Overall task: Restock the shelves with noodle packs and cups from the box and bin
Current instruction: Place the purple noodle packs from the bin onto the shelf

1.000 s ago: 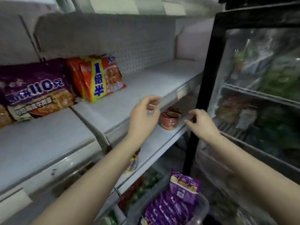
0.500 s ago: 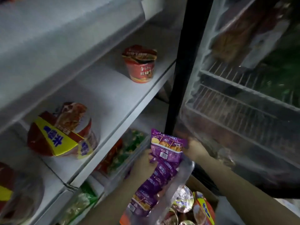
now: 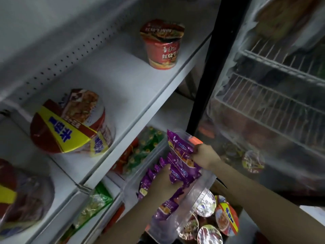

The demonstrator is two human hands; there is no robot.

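Several purple noodle packs stand on edge in a clear plastic bin low in the view. My left hand grips the packs from the left side. My right hand pinches the top right edge of the same purple packs. To the right of the bin, a cardboard box holds several noodle cups. One red noodle cup stands alone on the white shelf above. A large red and yellow noodle bowl stands further left on that shelf.
A black post borders the shelves on the right, with a glass-door cooler and its wire racks beyond. Green and red packs fill the lower shelf. Another wrapped bowl sits at far left.
My view has dropped from the upper shelves to the bin. Both hands left the shelf with the red cup and now hold the purple packs in the bin.
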